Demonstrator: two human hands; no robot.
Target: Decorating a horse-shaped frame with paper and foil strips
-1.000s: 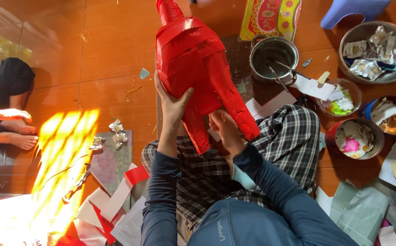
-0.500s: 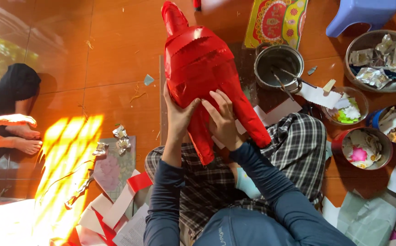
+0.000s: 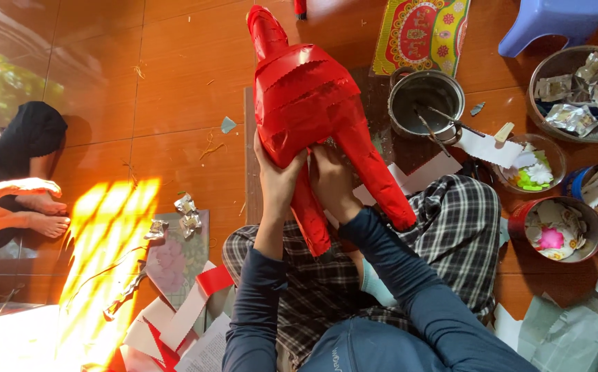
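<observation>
Red paper figure [image 3: 312,103] was held above lap, over floor [image 3: 140,103]. Left hand [image 3: 279,172] grasped figure's underside; right hand [image 3: 333,180] pressed between its legs, clasping. Metal pot [image 3: 424,103] stood just beside.

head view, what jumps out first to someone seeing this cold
A big red paper animal figure fills the middle, with the left hand and right hand pressed against its underside between the legs. Right of it sit a metal pot and bowls of paper scraps. Sunlight glares on the floor at lower left.
</observation>
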